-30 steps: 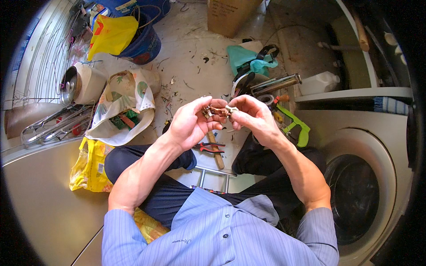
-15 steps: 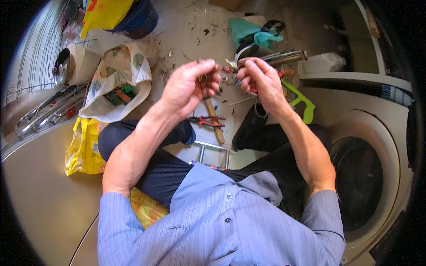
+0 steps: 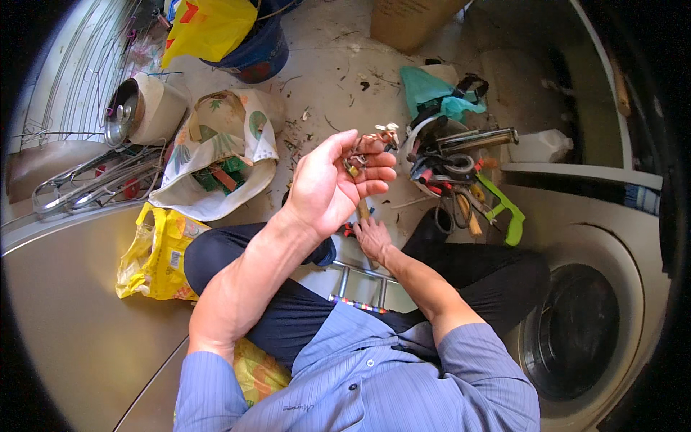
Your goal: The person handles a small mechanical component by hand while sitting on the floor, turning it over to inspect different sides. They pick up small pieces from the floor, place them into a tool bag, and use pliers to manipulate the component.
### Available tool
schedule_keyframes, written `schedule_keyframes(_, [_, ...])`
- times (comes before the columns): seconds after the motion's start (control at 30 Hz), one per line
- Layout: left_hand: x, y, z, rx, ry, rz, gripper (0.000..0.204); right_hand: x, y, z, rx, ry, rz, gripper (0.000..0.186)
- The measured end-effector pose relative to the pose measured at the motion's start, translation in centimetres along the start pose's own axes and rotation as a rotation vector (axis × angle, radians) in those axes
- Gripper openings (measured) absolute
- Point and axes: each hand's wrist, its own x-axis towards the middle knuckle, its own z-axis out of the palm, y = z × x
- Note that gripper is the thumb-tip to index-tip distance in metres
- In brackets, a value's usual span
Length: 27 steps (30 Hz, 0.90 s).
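My left hand (image 3: 335,176) is raised palm up, its fingers curled around a small bundle of reddish-brown wire pieces (image 3: 358,153). A whitish metal end (image 3: 389,129) sticks out past the fingertips. Lower down and to the right, my right hand (image 3: 374,241) reaches to the floor between my legs. Its fingers are stretched out over a wooden handle (image 3: 363,211) and red-handled pliers (image 3: 349,229), both mostly hidden under it. Whether the fingers have closed on either tool does not show.
At right stands a tool bucket (image 3: 414,147) with a green-handled saw (image 3: 507,212). A printed cloth bag (image 3: 245,183) holding green circuit boards, a yellow plastic bag (image 3: 158,252) and a dark blue bucket (image 3: 259,54) stand at left. A washing-machine-like round door (image 3: 576,324) is at right.
My right hand has left the wire piece and moved down to the tools on the floor. My left hand has turned palm up, keeping the wire bundle. The view has shifted.
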Motion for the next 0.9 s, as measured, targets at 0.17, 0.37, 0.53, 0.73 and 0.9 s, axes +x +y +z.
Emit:
schedule_keyframes(0.17, [0.1, 0.4, -0.1, -0.028, 0.024, -0.025, 0.041, 1.9, -1.1, 2.1, -0.21, 0.026, -0.015, 0.024])
schedule_keyframes(0.37, [0.4, 0.3, -0.1, -0.026, 0.02, -0.011, 0.041, 2.3, -2.3, 1.2, -0.137, -0.138, 0.09, 0.026])
schedule_keyframes(0.53, [0.0, -0.1, 0.1, 0.034, 0.005, 0.063, 0.041, 1.2, -2.1, -0.7, 0.492, -0.421, 0.323, 0.038])
schedule_keyframes(0.73, [-0.2, -0.5, 0.6, 0.122, -0.006, 0.112, 0.04, 0.1, -2.1, -2.3, 1.062, -0.437, 0.484, 0.037])
schedule_keyframes(0.9, [-0.2, -0.7, 0.6, 0.157, -0.025, 0.163, 0.039, -2.3, 0.0, -11.0, 0.866, -0.26, 0.261, 0.035])
